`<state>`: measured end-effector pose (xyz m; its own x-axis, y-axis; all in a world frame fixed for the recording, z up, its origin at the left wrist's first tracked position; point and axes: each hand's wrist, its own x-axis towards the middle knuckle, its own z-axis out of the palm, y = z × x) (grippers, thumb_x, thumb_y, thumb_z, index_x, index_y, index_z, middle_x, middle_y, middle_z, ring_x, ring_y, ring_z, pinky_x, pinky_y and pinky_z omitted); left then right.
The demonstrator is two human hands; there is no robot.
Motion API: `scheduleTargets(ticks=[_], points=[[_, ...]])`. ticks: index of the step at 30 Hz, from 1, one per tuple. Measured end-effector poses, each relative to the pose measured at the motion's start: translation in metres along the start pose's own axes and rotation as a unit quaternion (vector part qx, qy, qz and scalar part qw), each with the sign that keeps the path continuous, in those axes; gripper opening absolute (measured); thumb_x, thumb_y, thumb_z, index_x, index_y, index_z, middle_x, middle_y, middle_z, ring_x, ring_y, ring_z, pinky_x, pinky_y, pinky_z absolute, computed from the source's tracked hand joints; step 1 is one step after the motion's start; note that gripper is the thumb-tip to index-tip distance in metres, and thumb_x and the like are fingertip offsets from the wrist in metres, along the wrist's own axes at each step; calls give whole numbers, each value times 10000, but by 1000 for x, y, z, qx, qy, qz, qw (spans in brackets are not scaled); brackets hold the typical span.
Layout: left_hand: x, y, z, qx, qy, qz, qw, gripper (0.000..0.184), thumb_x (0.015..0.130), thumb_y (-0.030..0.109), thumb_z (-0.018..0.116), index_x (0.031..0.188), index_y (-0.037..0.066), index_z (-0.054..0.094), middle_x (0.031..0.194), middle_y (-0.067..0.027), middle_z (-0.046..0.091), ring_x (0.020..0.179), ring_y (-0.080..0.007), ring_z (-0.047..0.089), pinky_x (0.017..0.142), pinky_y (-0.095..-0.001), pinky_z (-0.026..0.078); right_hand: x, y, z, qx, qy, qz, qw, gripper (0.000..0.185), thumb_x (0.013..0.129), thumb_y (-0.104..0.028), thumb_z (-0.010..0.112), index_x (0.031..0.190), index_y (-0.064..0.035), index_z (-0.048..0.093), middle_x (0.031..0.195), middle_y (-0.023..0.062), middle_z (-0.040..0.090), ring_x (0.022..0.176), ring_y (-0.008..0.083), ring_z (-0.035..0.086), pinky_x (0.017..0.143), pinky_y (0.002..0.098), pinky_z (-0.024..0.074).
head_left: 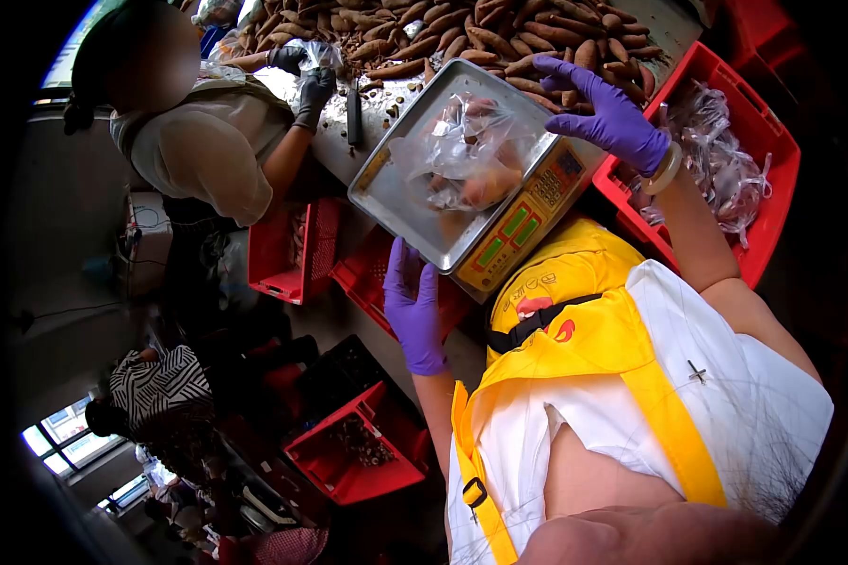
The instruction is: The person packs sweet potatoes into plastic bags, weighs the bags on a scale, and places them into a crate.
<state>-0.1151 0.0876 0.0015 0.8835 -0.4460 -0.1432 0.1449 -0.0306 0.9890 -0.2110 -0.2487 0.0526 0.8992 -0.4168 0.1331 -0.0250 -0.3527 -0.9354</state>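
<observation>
Illeg. txt on scale [546, 190] & apron [593, 358]

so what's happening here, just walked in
A filled clear bag sits on a scale. The purple-gloved left hand is open by the scale's left side, and the right hand is spread by its right side; neither grips the bag. To the left, a co-worker holds another bag in gloved hands, near a heap of sweet potatoes. A red crate at right holds more bags.
</observation>
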Motion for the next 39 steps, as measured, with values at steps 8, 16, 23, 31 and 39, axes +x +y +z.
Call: scheduleTargets(ticks=[8,16,23,31,39], points=[[47,19,52,139,-114,36,983,733,809,137,736,1428,18,362,1306,-158,523,1128,-173,525,930,-300,441,4,-8,73,-193,-25,-142,970,777,777,-256,754,1433,-89,370,1347,121,490,1222,252,489,1035,346,389],[78,9,99,-52,-129,30,990,179,860,76,652,1026,10,657,893,-44,679,642,-49,504,593,-190,406,22,-13,69,125,-59,62,988,297,860,-158,696,1099,10,641,940,40,681,878,87,613,811,249,499],[65,24,72,21,16,180,983,336,854,125,669,1161,10,595,1137,-82,626,906,-159,592,806,-282,468,4,-21,36,286,-89,83,951,266,849,-134,699,1093,-39,647,1018,17,662,977,101,592,908,253,442],[99,14,64,374,47,328,866,229,776,10,631,979,70,719,699,-103,657,606,-136,587,617,-283,459,6,-45,14,236,-120,39,964,535,797,-87,713,1308,-77,555,868,-43,590,768,33,499,739,209,449],[60,48,12,518,136,360,764,330,733,47,678,1054,115,702,824,-56,615,779,-238,554,727,-360,453,-14,8,-5,-273,-123,95,950,399,783,-252,721,1119,-52,639,785,132,617,708,234,607,710,319,493]])
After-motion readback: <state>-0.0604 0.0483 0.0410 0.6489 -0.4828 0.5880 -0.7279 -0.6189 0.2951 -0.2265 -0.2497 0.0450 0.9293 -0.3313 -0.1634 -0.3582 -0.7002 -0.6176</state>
